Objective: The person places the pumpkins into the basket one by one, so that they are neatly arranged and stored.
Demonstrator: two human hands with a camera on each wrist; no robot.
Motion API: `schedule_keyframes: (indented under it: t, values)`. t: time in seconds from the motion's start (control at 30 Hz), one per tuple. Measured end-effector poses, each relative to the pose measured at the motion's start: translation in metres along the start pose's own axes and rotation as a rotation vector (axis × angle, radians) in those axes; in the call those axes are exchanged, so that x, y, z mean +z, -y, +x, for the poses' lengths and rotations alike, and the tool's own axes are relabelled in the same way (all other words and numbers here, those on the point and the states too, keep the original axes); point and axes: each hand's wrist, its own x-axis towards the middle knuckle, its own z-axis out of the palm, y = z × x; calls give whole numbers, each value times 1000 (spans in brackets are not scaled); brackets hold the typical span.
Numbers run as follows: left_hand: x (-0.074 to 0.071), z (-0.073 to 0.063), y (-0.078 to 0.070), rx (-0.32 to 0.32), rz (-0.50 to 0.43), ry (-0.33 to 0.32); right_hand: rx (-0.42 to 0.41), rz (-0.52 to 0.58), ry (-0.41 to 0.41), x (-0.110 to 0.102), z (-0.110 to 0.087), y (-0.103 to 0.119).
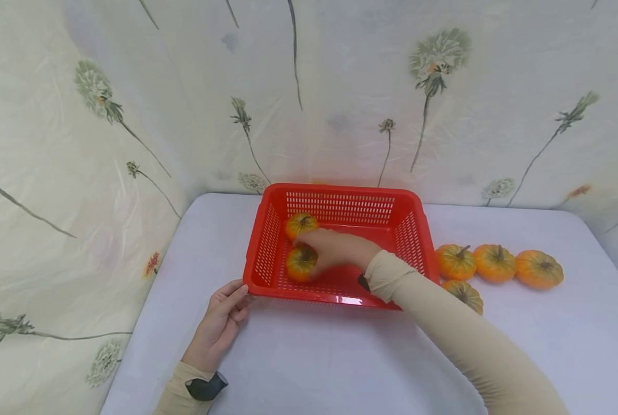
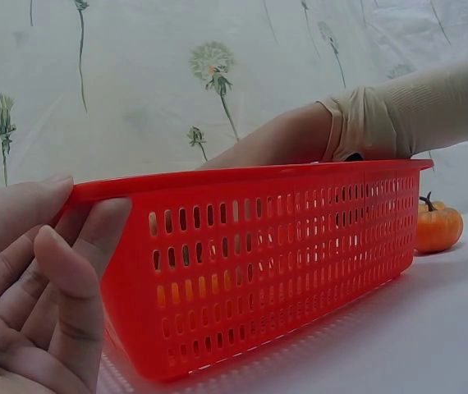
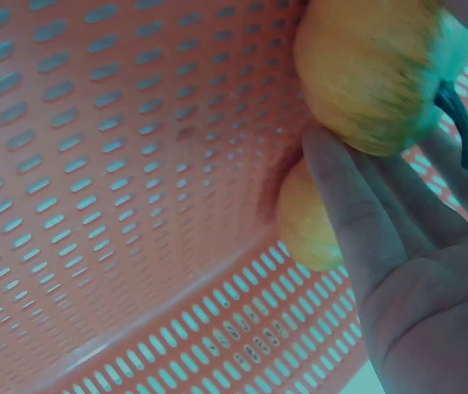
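Observation:
A red plastic basket (image 1: pixel 340 295) with slotted walls stands on the table. At its near left corner my left hand (image 1: pixel 224 317) pinches the rim; the left wrist view shows the thumb on top and fingers beneath the rim (image 2: pixel 242 174). Inside the basket, my right hand (image 1: pixel 334 249) has its thumb and fingers around a small orange-yellow pumpkin (image 1: pixel 299 266) near the left wall. In the right wrist view this pumpkin (image 3: pixel 373 74) lies between thumb and fingers, its dark stem showing. Behind it sits a second pumpkin (image 1: pixel 301 223), partly covered by the fingers in the right wrist view.
Right of the basket, three pumpkins (image 1: pixel 495 263) form a row on the white tablecloth (image 1: pixel 319 357). Another pumpkin (image 1: pixel 464 295) lies nearer, partly hidden by the right sleeve (image 1: pixel 454 323). A flower-patterned curtain (image 1: pixel 329 144) hangs behind and to the left of the table.

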Motion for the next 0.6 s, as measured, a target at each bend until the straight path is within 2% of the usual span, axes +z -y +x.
schedule_keyframes:
  t: [0.6]
  values:
    - [-1, 0, 0, -2, -16, 10, 16, -6, 17, 1, 4, 7]
